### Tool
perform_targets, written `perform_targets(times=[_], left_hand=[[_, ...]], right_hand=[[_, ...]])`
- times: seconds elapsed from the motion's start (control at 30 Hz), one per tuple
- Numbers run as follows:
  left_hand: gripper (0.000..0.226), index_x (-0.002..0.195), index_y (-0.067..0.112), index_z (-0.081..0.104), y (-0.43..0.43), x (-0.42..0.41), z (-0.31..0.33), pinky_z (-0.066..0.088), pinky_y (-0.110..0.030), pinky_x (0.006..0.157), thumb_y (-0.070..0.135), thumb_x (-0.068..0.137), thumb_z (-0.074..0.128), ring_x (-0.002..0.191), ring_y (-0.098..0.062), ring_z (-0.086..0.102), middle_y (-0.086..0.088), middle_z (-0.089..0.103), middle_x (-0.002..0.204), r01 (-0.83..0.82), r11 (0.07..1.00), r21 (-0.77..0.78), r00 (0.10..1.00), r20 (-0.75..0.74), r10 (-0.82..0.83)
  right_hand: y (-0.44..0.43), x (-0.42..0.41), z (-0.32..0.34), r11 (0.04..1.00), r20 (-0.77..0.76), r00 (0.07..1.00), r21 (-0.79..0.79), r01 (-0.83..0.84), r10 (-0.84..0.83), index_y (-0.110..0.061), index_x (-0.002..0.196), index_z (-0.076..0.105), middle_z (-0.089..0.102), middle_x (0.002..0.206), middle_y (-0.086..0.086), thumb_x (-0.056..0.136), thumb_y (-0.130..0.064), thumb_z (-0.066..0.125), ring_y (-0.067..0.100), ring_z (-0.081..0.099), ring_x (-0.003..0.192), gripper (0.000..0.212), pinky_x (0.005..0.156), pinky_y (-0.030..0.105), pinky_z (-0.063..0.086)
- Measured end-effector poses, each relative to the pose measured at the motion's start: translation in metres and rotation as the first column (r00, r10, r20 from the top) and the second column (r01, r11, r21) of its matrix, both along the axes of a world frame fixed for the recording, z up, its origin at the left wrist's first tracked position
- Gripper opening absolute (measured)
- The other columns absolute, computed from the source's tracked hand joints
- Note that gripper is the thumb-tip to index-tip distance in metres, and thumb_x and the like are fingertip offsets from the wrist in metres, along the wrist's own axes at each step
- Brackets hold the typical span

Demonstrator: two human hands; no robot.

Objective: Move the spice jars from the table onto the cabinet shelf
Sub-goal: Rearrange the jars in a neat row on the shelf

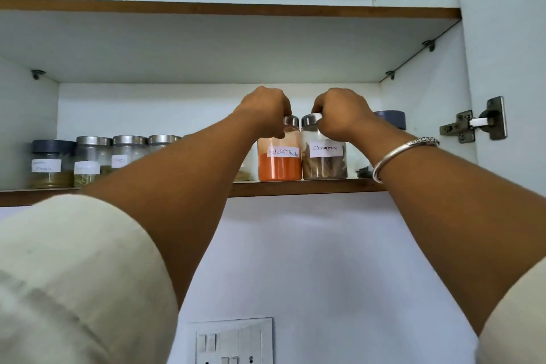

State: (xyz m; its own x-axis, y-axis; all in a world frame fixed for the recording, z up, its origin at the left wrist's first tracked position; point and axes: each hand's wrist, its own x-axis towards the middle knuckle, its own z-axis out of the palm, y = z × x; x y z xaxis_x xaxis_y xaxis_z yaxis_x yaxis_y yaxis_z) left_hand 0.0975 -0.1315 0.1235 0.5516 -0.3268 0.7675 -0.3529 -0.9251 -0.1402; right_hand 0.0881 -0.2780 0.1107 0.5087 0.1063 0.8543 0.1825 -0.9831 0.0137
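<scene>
Both arms reach up to the lower cabinet shelf (310, 188). My left hand (264, 112) grips the steel lid of the red chilli powder jar (279, 162), which stands on the shelf. My right hand (339, 115) grips the lid of the cinnamon jar (324, 161), standing right beside it and touching it. Several other labelled spice jars (88, 161) stand in a row at the shelf's left, partly hidden by my left forearm. A dark-lidded jar (390, 120) sits behind my right wrist.
The upper shelf (230, 10) runs across overhead. The open door's hinge (475, 124) is mounted on the right cabinet wall. A switch plate (233, 340) sits on the wall below the shelf. My cream sleeves fill the lower corners.
</scene>
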Motion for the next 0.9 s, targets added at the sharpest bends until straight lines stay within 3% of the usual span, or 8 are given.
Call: perform_targets(times=[0.2,0.33,0.63,0.9], left_hand=[[0.05,0.125,0.014,0.058,0.0,0.029,-0.007,0.043,-0.027,0.079,0.014,0.078,0.073,0.104,-0.024,0.059,-0.007,0.064,0.119,0.016,0.997,-0.07,1.0,0.006,-0.016],[0.051,0.125,0.016,0.058,0.007,0.047,-0.006,0.044,-0.029,0.083,0.009,0.077,0.072,0.104,-0.023,0.058,-0.006,0.064,0.118,0.015,0.997,-0.074,1.0,-0.021,-0.016],[0.048,0.13,0.016,0.054,0.012,0.087,0.0,0.04,-0.024,0.081,0.002,0.085,0.056,0.109,-0.023,0.055,-0.004,0.061,0.125,-0.038,0.998,0.046,0.998,-0.052,0.041],[0.051,0.137,0.019,0.046,0.02,0.109,0.005,0.039,-0.024,0.084,0.004,0.089,0.054,0.116,-0.021,0.053,-0.003,0.055,0.133,-0.046,0.995,0.087,0.991,-0.124,0.057]], right_hand=[[0.004,0.018,0.001,0.999,-0.013,1.0,-0.045,0.018,-0.018,-0.012,0.114,0.064,0.057,0.121,0.011,0.086,-0.016,0.057,0.03,0.054,0.108,0.029,0.08,0.033,0.041],[0.005,0.03,0.005,1.0,-0.061,0.998,-0.021,0.01,-0.011,-0.012,0.111,0.066,0.064,0.116,0.009,0.086,-0.02,0.059,0.029,0.056,0.107,0.027,0.085,0.035,0.046],[0.013,0.067,0.014,0.997,-0.149,0.987,-0.064,0.05,-0.059,-0.01,0.115,0.063,0.062,0.12,0.008,0.086,-0.02,0.057,0.027,0.057,0.109,0.031,0.092,0.037,0.05],[0.018,0.096,0.019,0.987,-0.209,0.97,-0.124,0.097,-0.122,-0.014,0.116,0.062,0.061,0.121,0.005,0.084,-0.023,0.059,0.028,0.058,0.104,0.034,0.087,0.036,0.05]])
